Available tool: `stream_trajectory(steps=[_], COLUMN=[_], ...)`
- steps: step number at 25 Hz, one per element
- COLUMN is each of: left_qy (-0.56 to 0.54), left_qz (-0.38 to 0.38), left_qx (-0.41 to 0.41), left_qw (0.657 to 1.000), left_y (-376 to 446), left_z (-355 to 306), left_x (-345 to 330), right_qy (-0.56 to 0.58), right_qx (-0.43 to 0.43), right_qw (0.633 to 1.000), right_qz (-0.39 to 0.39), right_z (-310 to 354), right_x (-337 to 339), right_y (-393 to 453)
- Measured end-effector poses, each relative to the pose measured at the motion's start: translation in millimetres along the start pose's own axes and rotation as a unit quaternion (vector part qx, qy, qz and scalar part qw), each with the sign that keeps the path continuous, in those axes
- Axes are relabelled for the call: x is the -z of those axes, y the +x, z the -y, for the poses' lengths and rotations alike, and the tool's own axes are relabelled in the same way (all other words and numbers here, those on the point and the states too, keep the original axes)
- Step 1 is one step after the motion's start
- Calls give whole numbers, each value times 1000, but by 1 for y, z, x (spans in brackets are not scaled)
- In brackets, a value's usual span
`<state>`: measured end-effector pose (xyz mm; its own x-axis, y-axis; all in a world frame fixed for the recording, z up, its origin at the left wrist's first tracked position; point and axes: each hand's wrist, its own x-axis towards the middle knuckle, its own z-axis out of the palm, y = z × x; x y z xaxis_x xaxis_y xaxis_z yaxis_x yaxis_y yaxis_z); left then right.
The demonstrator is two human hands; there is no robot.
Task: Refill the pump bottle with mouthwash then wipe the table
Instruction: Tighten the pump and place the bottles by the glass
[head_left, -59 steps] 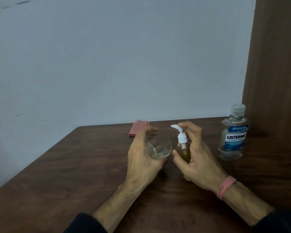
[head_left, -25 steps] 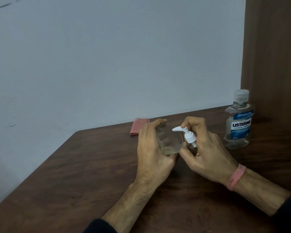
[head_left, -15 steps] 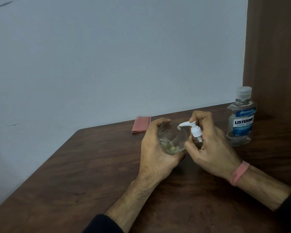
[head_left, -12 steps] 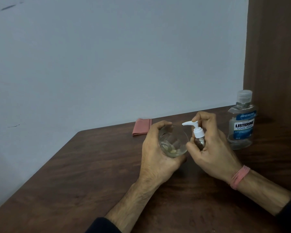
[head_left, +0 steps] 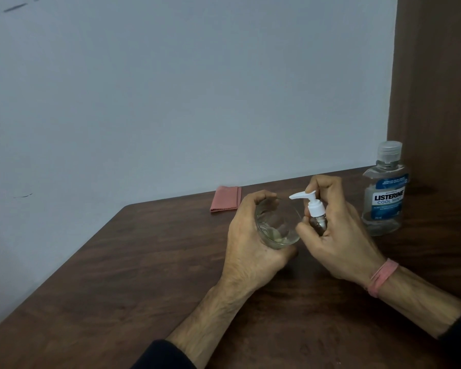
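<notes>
My right hand [head_left: 338, 235] grips a small pump bottle [head_left: 316, 213], tilted left, with a finger on top of its white pump head. The nozzle points over a clear glass [head_left: 277, 226] that my left hand [head_left: 246, 243] holds, tipped toward me. A little pale liquid lies at the glass's bottom. A capped Listerine mouthwash bottle [head_left: 385, 193] stands upright on the table to the right of my right hand. A folded pink cloth [head_left: 226, 198] lies at the table's back edge, left of the glass.
The dark wooden table [head_left: 144, 275] runs up to a pale wall at the back, with its left edge slanting toward me. A brown wooden panel [head_left: 437, 89] rises behind the mouthwash bottle on the right.
The pump bottle was tilted from upright and brought beside the glass, its nozzle now over the rim. A little liquid has appeared in the glass. The pump head has risen since half a second ago.
</notes>
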<state>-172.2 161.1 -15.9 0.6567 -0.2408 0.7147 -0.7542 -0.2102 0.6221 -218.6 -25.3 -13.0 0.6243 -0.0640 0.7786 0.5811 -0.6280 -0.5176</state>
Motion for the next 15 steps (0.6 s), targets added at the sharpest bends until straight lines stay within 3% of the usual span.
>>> stream_trajectory(steps=[15], left_qy=[12], left_qz=[8], left_qx=[14], left_qw=[1000], left_y=[0], left_z=[-3], left_x=[2], right_qy=[20], right_qx=[-3], right_qw=[1000], right_qz=[3], right_z=[3], right_x=[2], right_y=[0])
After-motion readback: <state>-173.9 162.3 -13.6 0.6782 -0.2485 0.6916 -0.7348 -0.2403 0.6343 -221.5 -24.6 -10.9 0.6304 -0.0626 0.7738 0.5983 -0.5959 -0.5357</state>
